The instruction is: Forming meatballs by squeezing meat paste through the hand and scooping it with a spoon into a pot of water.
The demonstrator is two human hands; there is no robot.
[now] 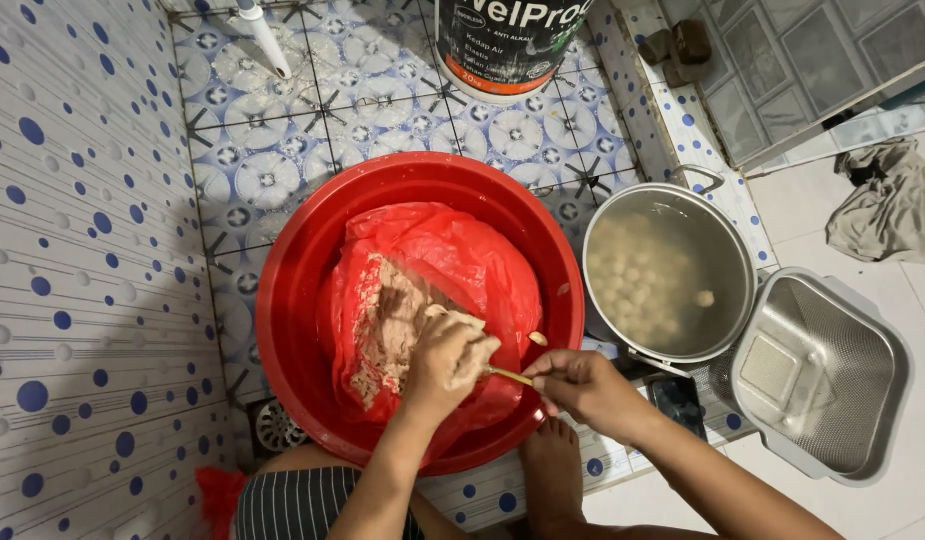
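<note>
Left hand (447, 360), at six o'clock in the red basin (292, 290), closes its fingers around pale meat paste (387, 335) on a red plastic bag (442, 250). Right hand (582, 385) pinches a spoon (509, 375). Pot of meatballs (672, 275) waits at three o'clock. Squeezing evenly would likely form round balls.

— What have I got under my hands?

— My left hand (447, 355) is smeared and closed around a lump of the pale brownish paste (392, 330), which lies in a rough heap on the left part of the red plastic bag (452, 255). The bag is crumpled open inside the round red basin (302, 270).

— And my right?

— My right hand (582, 385) pinches a thin spoon (509, 375), lying level, its tip touching the lump at my left fist
</note>
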